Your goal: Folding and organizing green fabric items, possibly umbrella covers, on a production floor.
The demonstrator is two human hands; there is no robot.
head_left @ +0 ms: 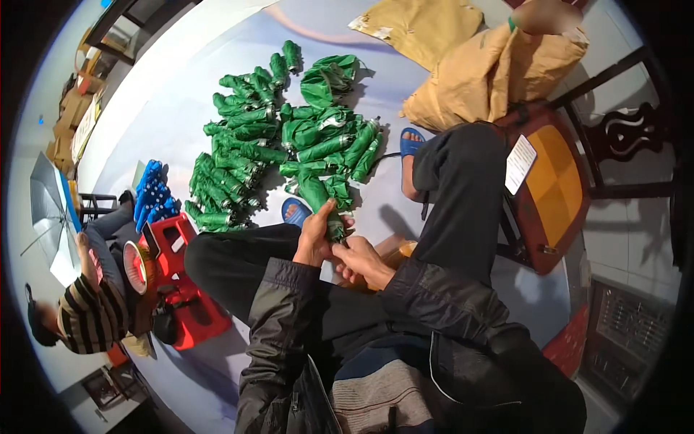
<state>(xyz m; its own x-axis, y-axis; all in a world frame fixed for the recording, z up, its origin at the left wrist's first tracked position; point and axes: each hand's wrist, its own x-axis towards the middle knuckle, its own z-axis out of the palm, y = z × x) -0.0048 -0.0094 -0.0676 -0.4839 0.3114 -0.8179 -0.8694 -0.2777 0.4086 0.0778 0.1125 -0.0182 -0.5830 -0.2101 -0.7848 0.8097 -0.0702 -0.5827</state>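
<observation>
In the head view, a folded green umbrella (312,189) is held between the person's knees, above the pale floor sheet (181,108), on the near side of the green umbrella pile (246,116) that covers the middle of that surface. Its long axis points away from the body, the far end leaning a little left, toward the surface's left edge, and the near end coming in between the two hands. The left hand (315,235) is the nearer to its length, wrapped along the near part with the thumb laid on top; the right hand (365,259) comes in from the right with curled fingers pinching at the near end, though exactly what lies between those fingertips is hidden. The hands meet or nearly meet there; whether they touch is hard to tell. The umbrella looks slim and rolled, its glossy cloth gathered in creases and darker toward the hands. Its far end nearly merges with the pile, so whether it rests on other umbrellas is unclear.
</observation>
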